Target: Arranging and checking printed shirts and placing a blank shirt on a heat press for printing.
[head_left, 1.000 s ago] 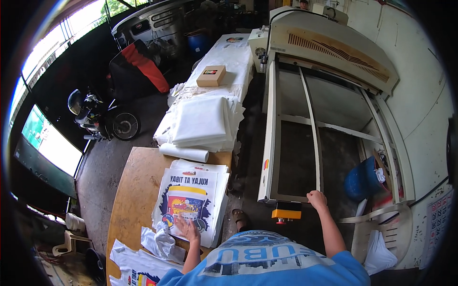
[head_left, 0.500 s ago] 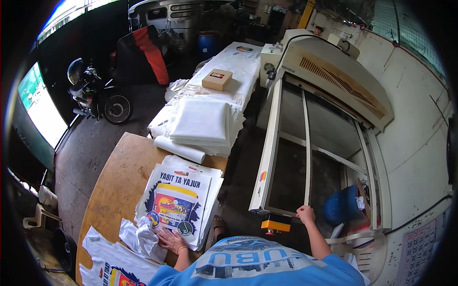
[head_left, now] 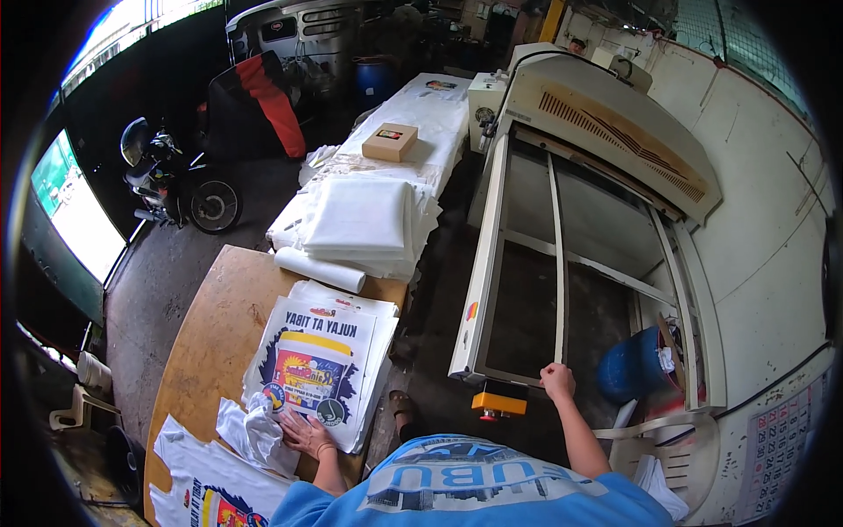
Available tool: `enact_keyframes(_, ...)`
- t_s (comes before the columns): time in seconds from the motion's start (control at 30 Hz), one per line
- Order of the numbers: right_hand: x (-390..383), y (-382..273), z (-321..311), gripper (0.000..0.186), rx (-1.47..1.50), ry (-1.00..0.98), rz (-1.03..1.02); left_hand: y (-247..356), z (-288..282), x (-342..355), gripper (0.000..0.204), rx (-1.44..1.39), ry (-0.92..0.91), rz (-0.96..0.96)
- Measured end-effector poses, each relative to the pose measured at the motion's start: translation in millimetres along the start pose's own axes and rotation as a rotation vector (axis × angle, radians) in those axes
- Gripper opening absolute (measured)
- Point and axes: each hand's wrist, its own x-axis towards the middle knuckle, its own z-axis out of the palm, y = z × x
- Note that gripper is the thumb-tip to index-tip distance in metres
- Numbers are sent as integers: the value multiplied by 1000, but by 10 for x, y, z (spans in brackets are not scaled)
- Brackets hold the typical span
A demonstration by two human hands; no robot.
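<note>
On the desk (head_left: pixel 198 325) the printed sheets (head_left: pixel 320 351) lie in a loose pile, their lettering mirrored, and at the near left a white shirt (head_left: pixel 198 465) bears a matching design the right way round. That shirt's print looks done — judged from the colour on it — though its lower part runs out of view, so the rest cannot be checked. A bunched white cloth (head_left: pixel 252 430) sits between shirt and sheets, overlapping the top sheet's lower left corner; its folds hide whether it carries any print.

The left hand (head_left: pixel 306 434) is released, fingers spread flat over the lower edge of the top sheet, just beside the cloth. The right hand (head_left: pixel 558 381) is clenched at the front edge of the frame (head_left: pixel 479 303), by the end of its middle bar (head_left: pixel 558 255), and seems to grasp it there. Most of the frame stands out in front of the hood (head_left: pixel 606 114), so I judge the work to be between runs.

Much looks left: the sheets make a good pile, and a white stack (head_left: pixel 356 215) — cloth or paper, I cannot tell — lies beyond the white roll (head_left: pixel 320 270).
</note>
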Motion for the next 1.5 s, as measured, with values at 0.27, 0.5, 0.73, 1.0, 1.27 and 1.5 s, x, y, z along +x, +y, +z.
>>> enact_keyframes(0.27, -19, -25, -10, 14, 27, 68, -19, -41, 133, -13, 55, 38, -18, 11)
enact_keyframes(0.5, -127, -136, -123, 15, 27, 106, -66, -132, 188, 33, 57, -23, -199, -39)
enact_keyframes(0.73, -104, -79, -96, 16, 61, 166, -80, -115, 64, 60, 61, -331, -102, -77)
enact_keyframes(1.0, -97, -55, -79, 16, 66, 173, -88, -122, -154, -380, 66, -278, -284, -48)
enact_keyframes(1.27, -117, -18, -48, 18, 58, 230, -130, -317, -58, -588, 75, -333, -475, 16)
enact_keyframes(1.5, -197, -26, -75, 21, 291, 105, -183, -355, -30, -535, 77, -375, -509, 21)
